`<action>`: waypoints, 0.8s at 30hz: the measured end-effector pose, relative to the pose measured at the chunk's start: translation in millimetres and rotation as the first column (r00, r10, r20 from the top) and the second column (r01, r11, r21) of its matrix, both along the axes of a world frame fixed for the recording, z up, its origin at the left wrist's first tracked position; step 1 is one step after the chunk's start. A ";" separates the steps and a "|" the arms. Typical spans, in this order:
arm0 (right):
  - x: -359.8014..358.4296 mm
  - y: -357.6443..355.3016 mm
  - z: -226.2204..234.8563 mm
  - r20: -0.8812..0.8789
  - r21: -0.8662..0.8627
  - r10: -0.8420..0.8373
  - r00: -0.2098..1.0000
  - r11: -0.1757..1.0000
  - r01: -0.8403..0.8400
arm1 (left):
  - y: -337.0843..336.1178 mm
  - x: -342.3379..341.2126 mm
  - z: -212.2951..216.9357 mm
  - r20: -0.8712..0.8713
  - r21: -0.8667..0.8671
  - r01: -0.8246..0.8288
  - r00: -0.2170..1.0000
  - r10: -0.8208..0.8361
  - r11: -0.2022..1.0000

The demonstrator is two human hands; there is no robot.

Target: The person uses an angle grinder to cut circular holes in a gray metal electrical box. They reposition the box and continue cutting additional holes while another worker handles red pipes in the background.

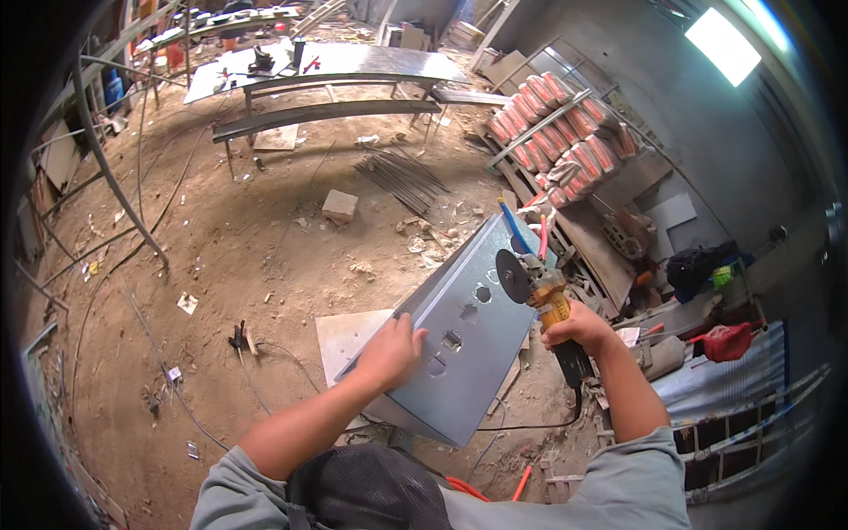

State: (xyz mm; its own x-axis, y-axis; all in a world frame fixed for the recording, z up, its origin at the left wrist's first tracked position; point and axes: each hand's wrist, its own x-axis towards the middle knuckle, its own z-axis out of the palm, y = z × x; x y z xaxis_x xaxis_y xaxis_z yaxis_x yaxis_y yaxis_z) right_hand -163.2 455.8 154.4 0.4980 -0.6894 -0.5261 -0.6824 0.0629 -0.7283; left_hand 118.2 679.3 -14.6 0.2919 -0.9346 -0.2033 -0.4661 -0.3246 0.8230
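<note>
Two hands: one left hand [393, 352] and one right hand [576, 325]. One angle grinder [555, 307] with one disc [511, 276]. One metal box [481, 375], its panel showing about five holes [468, 314]. One long tabletop [362, 60] and one bench [327, 120]. One pale block [340, 206]. One red cloth [726, 342]. Over a dozen bags [565, 137], too overlapped for an exact count. Many thin rods [399, 178], too tangled to number.

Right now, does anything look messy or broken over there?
Yes. The grey metal box has a row of holes, some with uneven edges, which look rough against its flat side. Beyond it, thin rods lie splayed untidily on the dirt floor.
</note>
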 end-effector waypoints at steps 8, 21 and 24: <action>-34.7 100.4 -8.5 0.152 0.145 -0.421 0.894 0.904 0.402 | 5.0 11.2 -2.0 0.005 -0.026 0.055 0.998 -0.055 0.998; -12.1 146.0 17.0 0.306 0.170 -0.490 0.816 0.872 0.460 | -47.6 77.0 16.3 -0.022 0.101 0.411 0.911 -0.411 0.906; 13.2 132.4 11.1 0.245 0.174 -0.543 0.803 0.840 0.515 | -86.0 89.1 0.8 -0.050 0.029 0.543 0.840 -0.541 0.839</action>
State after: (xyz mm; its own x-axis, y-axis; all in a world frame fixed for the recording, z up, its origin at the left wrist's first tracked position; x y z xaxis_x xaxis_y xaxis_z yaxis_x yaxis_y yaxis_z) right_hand -150.0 588.2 165.5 0.2033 -0.8419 -0.4999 -0.2968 0.4335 -0.8509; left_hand 207.3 593.3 -13.9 -0.2675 -0.9320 -0.2444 -0.5454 -0.0626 0.8358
